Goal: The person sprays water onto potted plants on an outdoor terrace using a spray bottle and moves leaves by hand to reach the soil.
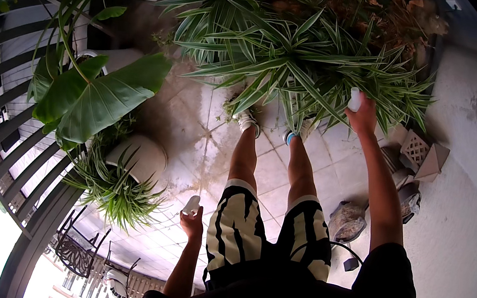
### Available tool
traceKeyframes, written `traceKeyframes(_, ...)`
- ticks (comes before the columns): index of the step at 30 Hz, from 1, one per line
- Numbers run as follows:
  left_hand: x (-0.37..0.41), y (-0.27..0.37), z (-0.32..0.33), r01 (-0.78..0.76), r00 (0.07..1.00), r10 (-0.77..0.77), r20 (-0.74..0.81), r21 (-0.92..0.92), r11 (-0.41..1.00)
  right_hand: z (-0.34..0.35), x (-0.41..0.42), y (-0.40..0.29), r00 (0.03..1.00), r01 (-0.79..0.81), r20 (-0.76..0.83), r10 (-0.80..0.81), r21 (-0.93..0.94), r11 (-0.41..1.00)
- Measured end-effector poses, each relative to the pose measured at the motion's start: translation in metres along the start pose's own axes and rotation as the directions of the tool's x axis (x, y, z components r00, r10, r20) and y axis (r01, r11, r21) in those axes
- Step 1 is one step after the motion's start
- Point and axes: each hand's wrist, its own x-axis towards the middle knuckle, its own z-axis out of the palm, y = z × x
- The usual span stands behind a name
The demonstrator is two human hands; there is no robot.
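My right hand [364, 115] reaches forward to the edge of the striped spider plants [291, 58]. A small white, somewhat translucent object [354, 100] is in its grip, close to the long leaves. Lower and to the left, my left hand [191, 225] is closed on a similar whitish object [191, 205], held away from the plants. What exactly the two objects are cannot be made out. Leaves hang over the front of my shoes [248, 121], which stand on the tiled floor [270, 168].
Planting soil with dry leaves [338, 4] lies behind the spider plants. At left are a large-leaved plant [105, 98], a tipped-looking pale pot [140, 158] and slatted railing [10, 129]. Rightward, a lattice block [416, 148] and a filled bag [347, 221] sit beside the wall [460, 210].
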Motion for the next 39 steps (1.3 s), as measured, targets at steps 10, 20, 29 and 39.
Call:
traceKeyframes(10, -0.008, -0.005, 0.010, -0.127, 0.992, 0.127, -0.023, 0.004, 0.992, -0.015, 0.025, 0.080, 0.968, -0.216, 0.111, 0.227, -0.102, 0.971)
traceKeyframes(20, -0.025, 0.031, 0.021, -0.189, 0.981, 0.189, -0.034, 0.012, 0.982, -0.047, 0.031, 0.162, 0.970, -0.202, 0.122, 0.210, -0.080, 0.976)
traceKeyframes(29, -0.041, 0.030, 0.049, -0.252, 0.966, 0.258, -0.019, 0.171, 0.953, -0.074, 0.047, 0.304, 0.941, -0.312, 0.082, 0.328, -0.168, 0.935)
traceKeyframes(39, -0.071, 0.080, 0.061, -0.218, 0.975, 0.224, -0.001, 0.222, 0.950, -0.075, 0.066, 0.399, 0.891, -0.444, 0.074, 0.448, -0.058, 0.894)
